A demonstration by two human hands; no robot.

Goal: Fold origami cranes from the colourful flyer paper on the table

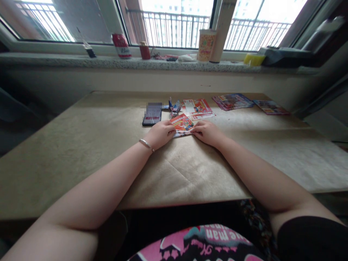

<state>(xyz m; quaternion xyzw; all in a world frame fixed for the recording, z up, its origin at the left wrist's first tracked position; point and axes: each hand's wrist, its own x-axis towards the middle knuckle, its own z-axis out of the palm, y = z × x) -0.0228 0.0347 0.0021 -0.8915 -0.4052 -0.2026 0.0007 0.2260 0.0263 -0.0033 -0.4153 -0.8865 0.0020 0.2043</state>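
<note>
A red printed paper sheet [182, 123] lies on the table between my hands, its near edge folded over to show a pale strip. My left hand [162, 132], with a silver bangle at the wrist, pinches the left end of that edge. At the right end, the fingers of my right hand [206, 131] are pressed together on the fold. Just beyond the sheet sits a folded paper figure [174, 107] with pointed tips. More red printed sheets [198, 107] lie flat behind my right hand. A phone [152, 114] rests beyond my left hand, its screen partly blurred.
Two stacks of colourful printed sheets, one larger [232, 101] and one smaller [271, 107], lie at the back right of the table [81, 145]. On the windowsill [103, 62] stand a red can [121, 46], a red container [144, 50] and a patterned paper cup [206, 45].
</note>
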